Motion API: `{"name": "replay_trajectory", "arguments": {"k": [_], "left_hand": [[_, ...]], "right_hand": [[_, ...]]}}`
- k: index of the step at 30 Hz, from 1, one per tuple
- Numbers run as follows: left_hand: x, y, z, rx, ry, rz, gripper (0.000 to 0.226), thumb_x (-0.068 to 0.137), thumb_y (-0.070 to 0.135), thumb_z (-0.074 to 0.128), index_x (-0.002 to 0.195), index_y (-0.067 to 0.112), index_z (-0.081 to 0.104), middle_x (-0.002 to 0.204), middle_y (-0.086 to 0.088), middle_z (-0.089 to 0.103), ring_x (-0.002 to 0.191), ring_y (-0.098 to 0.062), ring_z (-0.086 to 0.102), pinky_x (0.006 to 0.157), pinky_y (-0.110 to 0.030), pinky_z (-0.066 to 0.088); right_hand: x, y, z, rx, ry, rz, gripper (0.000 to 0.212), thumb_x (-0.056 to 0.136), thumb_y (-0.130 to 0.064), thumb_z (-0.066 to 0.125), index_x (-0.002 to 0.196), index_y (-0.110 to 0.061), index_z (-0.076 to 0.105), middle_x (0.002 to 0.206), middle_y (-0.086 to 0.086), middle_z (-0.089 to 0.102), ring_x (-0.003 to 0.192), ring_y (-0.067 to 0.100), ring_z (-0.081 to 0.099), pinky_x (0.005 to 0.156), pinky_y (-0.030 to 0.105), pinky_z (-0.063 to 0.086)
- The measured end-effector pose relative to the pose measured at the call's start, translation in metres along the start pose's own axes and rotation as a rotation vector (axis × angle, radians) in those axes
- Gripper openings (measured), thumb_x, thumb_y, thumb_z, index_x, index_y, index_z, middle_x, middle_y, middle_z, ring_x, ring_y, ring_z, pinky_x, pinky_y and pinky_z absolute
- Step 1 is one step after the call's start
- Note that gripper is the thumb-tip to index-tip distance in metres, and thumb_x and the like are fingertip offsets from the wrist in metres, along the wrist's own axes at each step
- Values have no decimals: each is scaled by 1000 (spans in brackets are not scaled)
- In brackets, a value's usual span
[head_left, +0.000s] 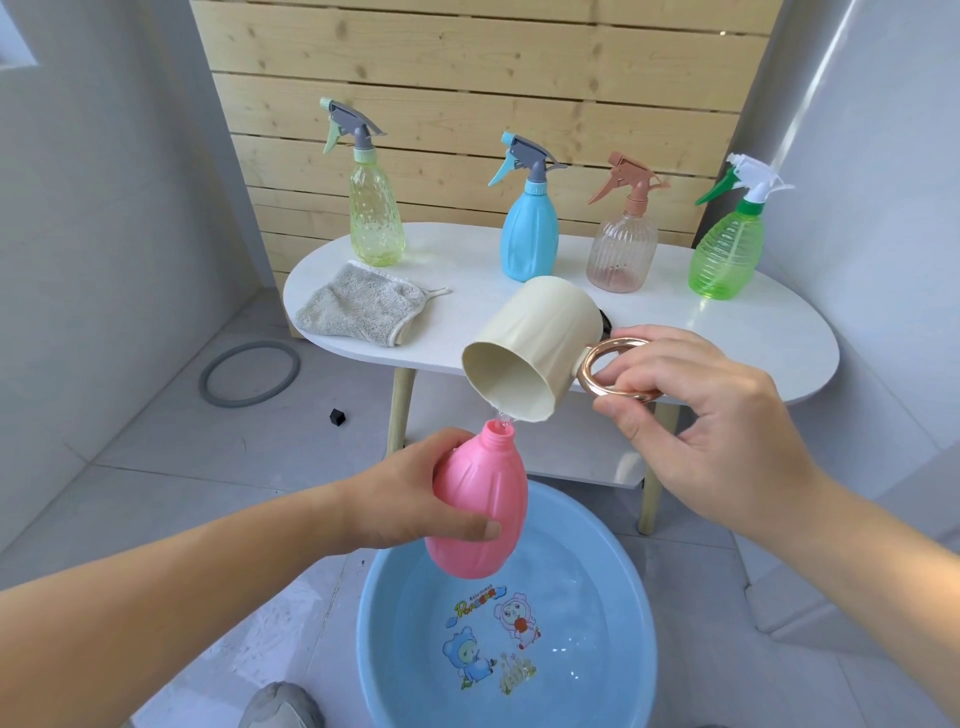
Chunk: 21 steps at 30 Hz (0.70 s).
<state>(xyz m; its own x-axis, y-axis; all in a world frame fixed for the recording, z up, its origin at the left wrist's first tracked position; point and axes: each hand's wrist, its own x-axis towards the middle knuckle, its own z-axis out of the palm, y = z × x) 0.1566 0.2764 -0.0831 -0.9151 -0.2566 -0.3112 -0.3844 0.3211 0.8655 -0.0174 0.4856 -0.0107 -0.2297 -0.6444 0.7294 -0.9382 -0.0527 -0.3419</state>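
Fingers (631, 428) of R hand (717, 415) pinch cup (535, 348) by its ring handle; L hand (410, 493) wraps pink bottle (478, 499).
Cup tipped, lip just above bottle neck, thin stream going in. Bottle near upright over basin (376, 639), neck leaning twd cup. More tilt needs lip centred on neck.

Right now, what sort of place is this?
Likely a home washroom or utility corner: grey tiled floor, a blue basin of water on it, spray bottles lined up on a white table.

Grey tiled floor (156, 467), wood-slat wall (467, 62), white oval table (753, 332).
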Motion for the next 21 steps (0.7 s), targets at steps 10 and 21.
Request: {"name": "replay_trajectory", "arguments": {"k": [10,21], "left_hand": [[-1,2,-1,-6,11,4,80,63,37,91,133,36,53,120,6,68,109,-10,68,95,-39,61],[-5,1,-4,-13,20,-19,75,63,37,91,130,34,57,115,7,71,103,-8,71,90,-36,62]], "right_hand": [[-2,2,1,-78,-10,-143,23,91,-19,65,77,0,68,95,4,71,116,29,61,103,34,46],[-18,4,27,388,-63,754,20,93,-32,65,82,-20,77,87,-1,77,88,17,69,86,28,52]]}}
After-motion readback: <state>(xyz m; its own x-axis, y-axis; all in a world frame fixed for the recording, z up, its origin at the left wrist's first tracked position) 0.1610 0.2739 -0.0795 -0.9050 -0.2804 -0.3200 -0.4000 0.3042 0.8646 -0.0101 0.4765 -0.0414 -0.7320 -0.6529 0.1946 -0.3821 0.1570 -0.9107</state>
